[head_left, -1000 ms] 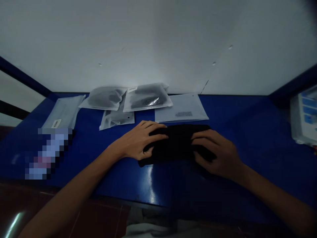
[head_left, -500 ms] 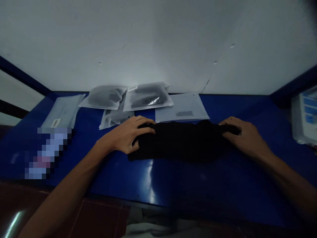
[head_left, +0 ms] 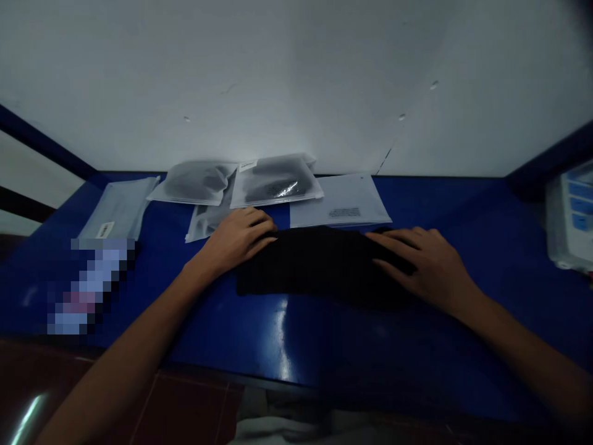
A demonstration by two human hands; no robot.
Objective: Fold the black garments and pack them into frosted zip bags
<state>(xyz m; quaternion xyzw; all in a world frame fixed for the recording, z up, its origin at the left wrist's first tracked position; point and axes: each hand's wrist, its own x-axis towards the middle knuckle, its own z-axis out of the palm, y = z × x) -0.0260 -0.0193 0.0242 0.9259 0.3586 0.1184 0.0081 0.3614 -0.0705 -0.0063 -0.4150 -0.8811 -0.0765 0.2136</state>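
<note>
A glossy blue surface [head_left: 208, 327] carries a long folded black fabric bundle [head_left: 319, 266] at center, long axis running 9 to 3 o'clock. The left hand [head_left: 236, 241] sits at its 9 o'clock end, the right hand [head_left: 424, 266] on its 3 o'clock end, fingers spread flat, not pinching.

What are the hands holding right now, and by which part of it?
Nothing looks gripped: the right hand lies flat on the right end of the black folded cloth, and the left hand rests against its left end.

Left hand [head_left: 234, 241] and right hand [head_left: 424, 269]: bare, long-fingered; left forearm [head_left: 125, 340] and right forearm [head_left: 523, 343]: bare, slender
</note>
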